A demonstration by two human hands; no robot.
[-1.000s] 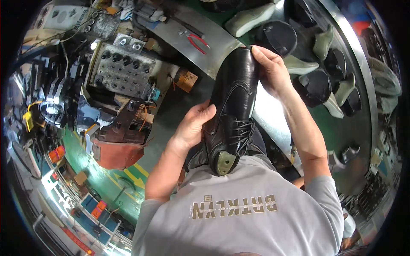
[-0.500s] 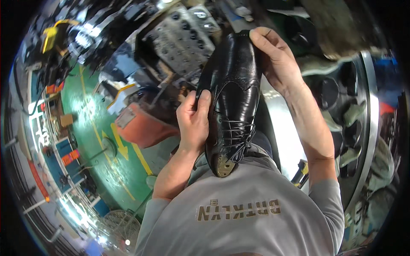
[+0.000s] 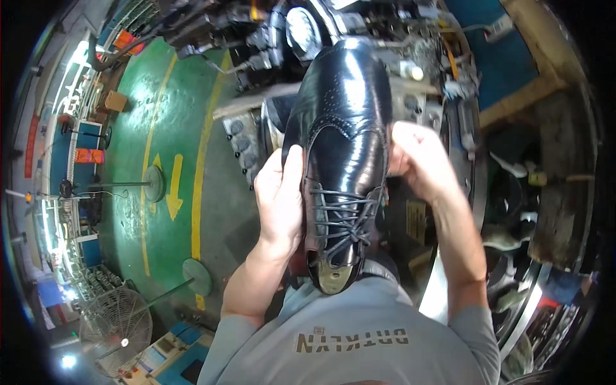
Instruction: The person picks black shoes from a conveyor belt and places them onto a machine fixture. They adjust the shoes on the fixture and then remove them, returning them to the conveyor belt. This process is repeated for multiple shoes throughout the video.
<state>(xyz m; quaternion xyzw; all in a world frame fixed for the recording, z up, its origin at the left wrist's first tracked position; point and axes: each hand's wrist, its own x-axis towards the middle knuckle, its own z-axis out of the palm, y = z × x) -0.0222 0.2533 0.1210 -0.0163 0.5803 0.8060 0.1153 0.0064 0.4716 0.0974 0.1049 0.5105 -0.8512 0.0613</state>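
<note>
A glossy black lace-up dress shoe (image 3: 343,141) on a last is held upright in front of my chest, toe pointing away. My left hand (image 3: 279,199) grips its left side beside the laces, thumb along the upper. My right hand (image 3: 417,160) clasps the right side near the middle of the shoe. The metal top of the last (image 3: 333,279) shows at the shoe's opening, close to my grey shirt.
A dark machine (image 3: 359,38) with knobs and cables stands just beyond the shoe. A green floor (image 3: 160,128) with yellow lines and arrows spreads to the left, with a floor fan (image 3: 112,327) at lower left. A wooden frame (image 3: 545,96) and a curved conveyor rail (image 3: 526,308) lie right.
I have turned left with the shoe held in both hands; the rack of shoe lasts has slid out of view. My right hand has moved from the toe down to the shoe's side.
</note>
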